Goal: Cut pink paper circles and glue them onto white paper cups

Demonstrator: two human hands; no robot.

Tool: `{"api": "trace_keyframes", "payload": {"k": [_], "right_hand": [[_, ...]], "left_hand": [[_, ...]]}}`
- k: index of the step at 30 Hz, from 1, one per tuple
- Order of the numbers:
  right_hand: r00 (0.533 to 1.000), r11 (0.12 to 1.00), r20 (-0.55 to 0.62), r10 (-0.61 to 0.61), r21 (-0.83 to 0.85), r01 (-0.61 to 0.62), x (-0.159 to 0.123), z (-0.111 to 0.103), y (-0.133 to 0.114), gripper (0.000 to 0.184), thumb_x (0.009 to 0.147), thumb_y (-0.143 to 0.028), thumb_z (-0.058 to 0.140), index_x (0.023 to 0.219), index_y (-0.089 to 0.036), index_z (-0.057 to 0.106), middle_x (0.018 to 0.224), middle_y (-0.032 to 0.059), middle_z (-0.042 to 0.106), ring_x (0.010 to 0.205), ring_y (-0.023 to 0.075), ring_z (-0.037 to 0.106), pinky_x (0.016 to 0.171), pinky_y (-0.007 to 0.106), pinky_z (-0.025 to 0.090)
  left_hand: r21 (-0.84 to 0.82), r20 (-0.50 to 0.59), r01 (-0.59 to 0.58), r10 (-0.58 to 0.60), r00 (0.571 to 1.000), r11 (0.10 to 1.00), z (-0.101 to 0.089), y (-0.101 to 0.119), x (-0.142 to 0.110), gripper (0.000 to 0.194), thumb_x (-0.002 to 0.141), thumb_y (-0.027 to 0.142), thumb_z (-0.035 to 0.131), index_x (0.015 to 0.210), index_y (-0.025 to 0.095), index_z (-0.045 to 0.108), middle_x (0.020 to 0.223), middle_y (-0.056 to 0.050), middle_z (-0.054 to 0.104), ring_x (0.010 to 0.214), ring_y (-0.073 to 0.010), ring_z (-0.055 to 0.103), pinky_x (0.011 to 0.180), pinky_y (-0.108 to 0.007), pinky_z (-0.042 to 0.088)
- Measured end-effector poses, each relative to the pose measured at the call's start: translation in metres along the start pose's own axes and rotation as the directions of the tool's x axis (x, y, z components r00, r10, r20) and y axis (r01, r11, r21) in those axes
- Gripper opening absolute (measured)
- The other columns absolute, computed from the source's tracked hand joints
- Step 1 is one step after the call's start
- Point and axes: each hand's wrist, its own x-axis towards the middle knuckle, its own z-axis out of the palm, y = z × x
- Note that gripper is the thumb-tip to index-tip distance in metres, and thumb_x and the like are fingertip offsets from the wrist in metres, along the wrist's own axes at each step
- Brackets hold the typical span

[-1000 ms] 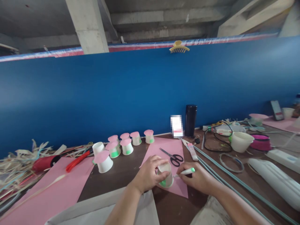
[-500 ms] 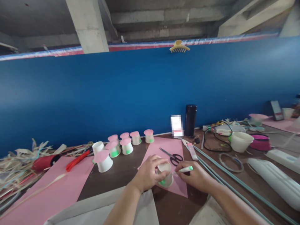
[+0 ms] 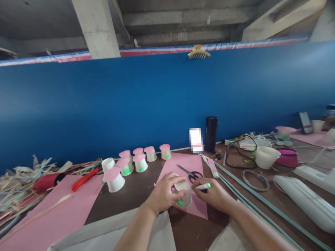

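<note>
My left hand (image 3: 167,191) is closed around an upturned paper cup (image 3: 186,200), thumb on the near side and fingers on the far side. A green patch shows low on the cup's wall. The cup stands on a pink paper sheet (image 3: 200,207). Close to the cup's right side, my right hand (image 3: 211,193) grips a white marker (image 3: 202,187) with a green end pointing right. Its tip is hard to make out, so I cannot tell whether it touches the paper. Black-handled scissors (image 3: 192,173) lie just beyond both hands on the sheet.
Several upturned cups with pink paper tops (image 3: 140,163) stand at the back left. A red-handled tool (image 3: 85,179) lies on another pink sheet (image 3: 60,212). A black flask (image 3: 211,134), a glue tube (image 3: 213,168), pale blue rods (image 3: 251,202) and a white tub (image 3: 266,157) are rightward.
My right hand with the marker has moved a little left, nearer the cup. My left hand keeps its hold on the cup. The whole view has shifted slightly.
</note>
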Motion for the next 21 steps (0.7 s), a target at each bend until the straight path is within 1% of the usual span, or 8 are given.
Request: {"api": "trace_keyframes", "payload": {"k": [3, 6, 12, 18, 21], "right_hand": [[1.0, 1.0, -0.002, 0.012, 0.023, -0.012, 0.001, 0.002, -0.002, 0.016, 0.072, -0.016, 0.054, 0.075, -0.02, 0.07, 0.071, 0.0005, 0.068, 0.065, 0.0157, 0.058, 0.06, 0.024, 0.043], [0.999, 0.998, -0.002, 0.04, 0.058, -0.039, 0.003, 0.004, 0.0, 0.016, 0.073, -0.018, 0.054, 0.075, -0.02, 0.07, 0.071, 0.0007, 0.069, 0.066, 0.0162, 0.059, 0.06, 0.024, 0.043], [0.992, 0.981, -0.006, 0.126, 0.148, -0.124, 0.008, 0.009, 0.01, 0.015, 0.073, -0.024, 0.057, 0.079, -0.019, 0.07, 0.082, 0.0031, 0.072, 0.076, 0.0192, 0.063, 0.067, 0.026, 0.047], [0.977, 0.951, 0.038, 0.211, 0.224, -0.214, 0.011, 0.011, 0.014, 0.024, 0.072, -0.035, 0.063, 0.083, -0.017, 0.072, 0.074, 0.0027, 0.071, 0.061, 0.016, 0.059, 0.055, 0.025, 0.043], [0.968, 0.934, 0.066, 0.241, 0.257, -0.25, 0.011, 0.011, 0.012, 0.027, 0.071, -0.039, 0.064, 0.085, -0.016, 0.072, 0.063, 0.0007, 0.067, 0.052, 0.013, 0.054, 0.048, 0.023, 0.039]], "left_hand": [[-0.008, 0.003, 0.01, -0.01, 1.0, 1.0, -0.001, 0.001, 0.0, 0.038, 0.079, 0.043, 0.058, 0.115, 0.028, 0.061, 0.111, -0.002, 0.058, 0.105, -0.0197, 0.052, 0.089, -0.027, 0.041], [-0.014, 0.005, 0.015, -0.015, 1.0, 1.0, -0.001, 0.002, 0.0, 0.039, 0.078, 0.042, 0.059, 0.114, 0.028, 0.061, 0.11, -0.002, 0.058, 0.102, -0.0198, 0.053, 0.086, -0.026, 0.043], [-0.006, 0.005, 0.007, -0.007, 1.0, 1.0, -0.001, 0.001, 0.0, 0.039, 0.079, 0.041, 0.059, 0.115, 0.026, 0.061, 0.108, -0.003, 0.059, 0.101, -0.0201, 0.053, 0.085, -0.027, 0.043], [-0.005, 0.002, 0.002, -0.002, 1.0, 1.0, 0.0, -0.001, 0.0, 0.04, 0.078, 0.04, 0.059, 0.115, 0.026, 0.061, 0.11, -0.004, 0.058, 0.103, -0.0204, 0.053, 0.085, -0.027, 0.044], [-0.009, -0.001, -0.006, 0.006, 1.0, 1.0, 0.0, -0.003, 0.0, 0.04, 0.078, 0.039, 0.059, 0.115, 0.026, 0.061, 0.11, -0.004, 0.058, 0.102, -0.0204, 0.053, 0.084, -0.027, 0.044]]}}
